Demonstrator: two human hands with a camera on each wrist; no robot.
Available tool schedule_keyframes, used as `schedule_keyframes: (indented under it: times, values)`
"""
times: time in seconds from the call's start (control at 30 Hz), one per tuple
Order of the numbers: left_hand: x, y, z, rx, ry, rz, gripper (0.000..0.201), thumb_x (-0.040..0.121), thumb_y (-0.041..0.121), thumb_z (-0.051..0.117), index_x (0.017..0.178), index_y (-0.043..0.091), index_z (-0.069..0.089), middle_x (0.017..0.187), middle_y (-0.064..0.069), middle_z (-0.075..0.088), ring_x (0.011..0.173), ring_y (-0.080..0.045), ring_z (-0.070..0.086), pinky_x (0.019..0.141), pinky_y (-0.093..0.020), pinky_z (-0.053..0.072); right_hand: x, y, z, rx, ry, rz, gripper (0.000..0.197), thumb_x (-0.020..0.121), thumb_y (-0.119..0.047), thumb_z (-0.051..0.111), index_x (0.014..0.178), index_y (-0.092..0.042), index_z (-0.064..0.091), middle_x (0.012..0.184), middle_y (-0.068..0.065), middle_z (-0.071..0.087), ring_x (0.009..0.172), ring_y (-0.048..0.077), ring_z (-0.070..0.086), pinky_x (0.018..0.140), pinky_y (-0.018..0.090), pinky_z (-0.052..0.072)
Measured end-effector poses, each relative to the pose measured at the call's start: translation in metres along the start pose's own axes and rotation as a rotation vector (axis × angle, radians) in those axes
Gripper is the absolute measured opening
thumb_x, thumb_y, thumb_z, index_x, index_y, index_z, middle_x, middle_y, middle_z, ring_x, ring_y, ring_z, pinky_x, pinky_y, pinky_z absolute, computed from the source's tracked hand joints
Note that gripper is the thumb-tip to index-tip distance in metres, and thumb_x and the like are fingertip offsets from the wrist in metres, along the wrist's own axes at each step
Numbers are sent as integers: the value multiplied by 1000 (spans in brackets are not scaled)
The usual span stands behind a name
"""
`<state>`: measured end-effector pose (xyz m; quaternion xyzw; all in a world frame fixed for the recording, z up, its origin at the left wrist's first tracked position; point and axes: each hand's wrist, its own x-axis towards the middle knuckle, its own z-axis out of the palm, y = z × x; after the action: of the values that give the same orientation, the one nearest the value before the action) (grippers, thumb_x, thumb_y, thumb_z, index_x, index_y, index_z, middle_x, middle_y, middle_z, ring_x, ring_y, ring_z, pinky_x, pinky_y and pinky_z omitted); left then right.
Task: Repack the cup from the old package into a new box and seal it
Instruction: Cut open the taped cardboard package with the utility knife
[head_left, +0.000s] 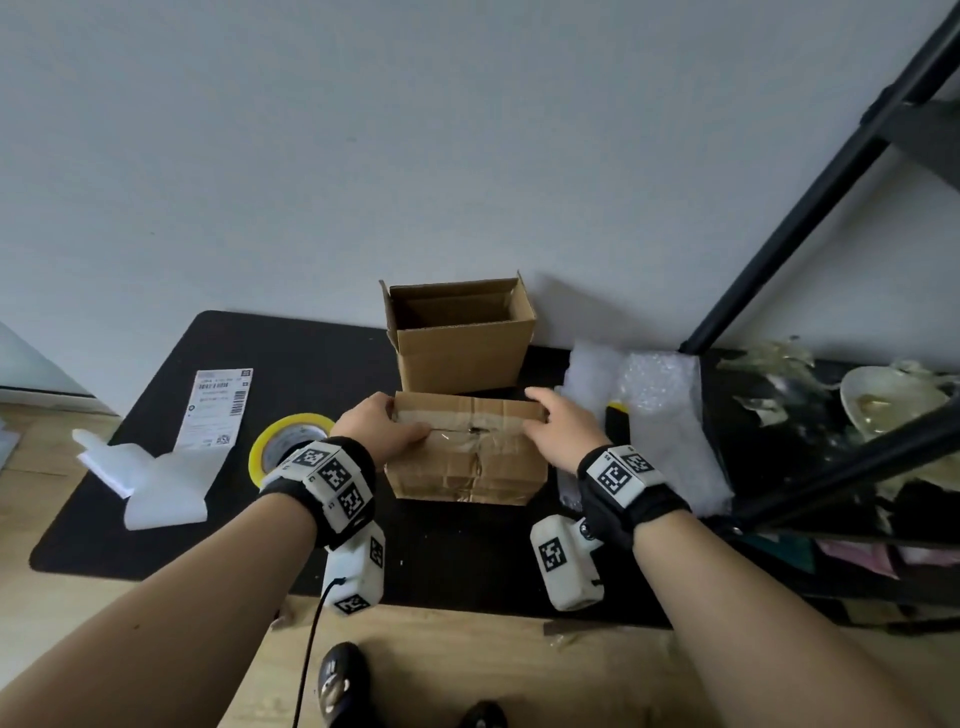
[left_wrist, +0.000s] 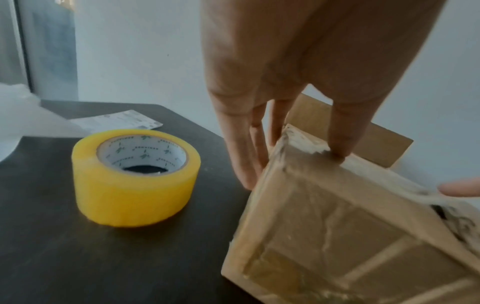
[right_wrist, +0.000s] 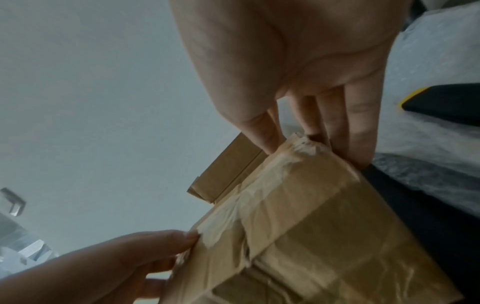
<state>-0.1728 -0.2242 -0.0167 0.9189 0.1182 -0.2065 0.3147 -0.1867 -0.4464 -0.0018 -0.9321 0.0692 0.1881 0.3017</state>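
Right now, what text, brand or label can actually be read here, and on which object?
White inner core of the yellow packing tape roll: a green brand word repeats, too blurred to read surely.
White shipping label on the black mat: barcodes and print, too small to read.
Square black-and-white wrist markers: patterns, not words.

A shipping label (head_left: 217, 408) lies near the black mat's (head_left: 156, 364) left edge beside white foam sheets (head_left: 140, 480); bubble wrap (head_left: 660, 410) covers its right edge.
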Motion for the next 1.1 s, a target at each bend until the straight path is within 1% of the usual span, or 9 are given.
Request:
schedule_keyframes:
  times: [0.17,0.3,0.4,0.47,0.57,0.67,0.8,0.97,1.1]
  values:
    - [7,6,-10,60,12,-13,69,80,53,64,136,19,41,132,-12,36,101,-27,55,84,-36,54,14,25,-22,-134,173,160,35,97,-17,42,130,-16,53,131,7,57,117,29,54,88,28,41]
    - [15,12,-8,46,-34,26,64,84,47,63,136,16,42,128,-8,47,110,-24,51,81,-29,42,28,62,-23,-131,153,323,17,90,-11,46,84,-11,62,86,10,60,82,28,56,69,28,41]
    - [22,12,-6,-88,-94,-20,57,85,41,64,133,17,44,106,-1,50,91,-19,56,69,-29,52,34,84,-14,-83,160,405,20,94,-21,45,89,-7,59,94,15,63,76,29,54,69,30,40]
    - [24,13,-7,-148,-103,-39,55,85,39,65,131,17,45,105,-1,51,88,-20,57,62,-30,54,37,93,-6,-16,184,442,39,100,-38,34,97,-6,56,104,19,63,83,32,58,74,33,42]
    - [28,11,-7,-110,-73,-29,55,84,41,66,129,18,47,113,-4,55,93,-20,56,73,-32,53,41,98,3,52,247,486,65,98,-58,17,120,-5,46,113,24,59,103,39,58,88,42,45]
    - [32,11,-6,-67,-58,-14,56,83,42,66,130,17,47,114,-1,54,96,-18,51,82,-31,46,45,98,0,9,220,499,49,98,-42,39,131,-5,34,113,23,58,105,39,57,85,43,45]
    - [33,12,-6,-52,-63,-13,56,84,41,66,131,17,46,119,-5,55,98,-19,50,84,-33,45,46,99,-11,-39,151,505,57,91,-26,58,136,-4,32,113,21,59,102,38,59,76,38,45]
    - [34,12,-6,-50,-74,-23,55,84,41,66,130,18,47,112,-2,53,95,-17,49,82,-32,45,47,104,-4,-118,136,437,59,85,-38,61,130,-7,38,104,17,61,94,35,62,76,36,49]
    - [34,12,-6,-61,-82,-26,53,84,40,66,128,17,47,105,1,51,94,-17,50,80,-31,46,45,98,-3,-163,91,503,72,82,-28,66,137,-6,26,109,16,59,100,35,60,79,37,49]
